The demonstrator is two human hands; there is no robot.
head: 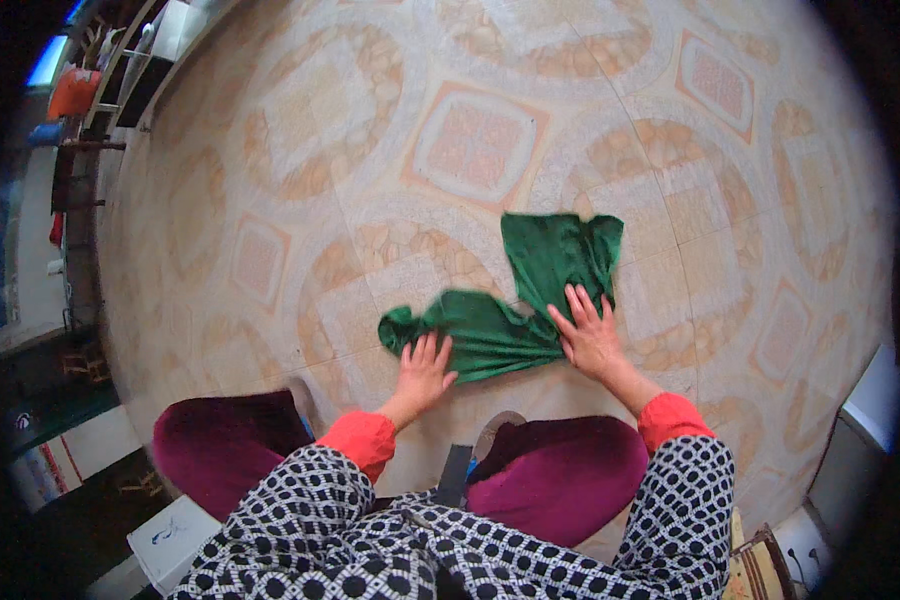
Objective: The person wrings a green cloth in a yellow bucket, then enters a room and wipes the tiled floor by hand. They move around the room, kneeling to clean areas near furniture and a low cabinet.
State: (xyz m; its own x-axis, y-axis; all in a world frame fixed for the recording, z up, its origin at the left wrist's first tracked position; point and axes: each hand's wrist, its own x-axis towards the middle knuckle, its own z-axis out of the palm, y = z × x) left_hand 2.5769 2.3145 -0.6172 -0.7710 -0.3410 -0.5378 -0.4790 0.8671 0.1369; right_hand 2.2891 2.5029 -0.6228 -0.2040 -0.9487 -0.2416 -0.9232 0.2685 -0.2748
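Note:
A dark green cloth [487, 330] lies wrinkled on the patterned tile floor [390, 420], with a squarish flap spread up and to the right. The fingers of my left hand [422, 371] rest on its left part, beside a bunched end. My right hand [589, 337] presses on the cloth where the flap joins the lower strip, fingers spread. Both palms face down, and neither hand is closed around the fabric. What lies under the fingers is hidden.
My bent knees in maroon trousers [555, 480] flank the space below the cloth. A white box [171, 536] sits at lower left. Shelving [131, 67] with mixed items lines the left side. At lower right are a wooden piece of furniture [765, 566] and a white-topped cabinet [870, 397].

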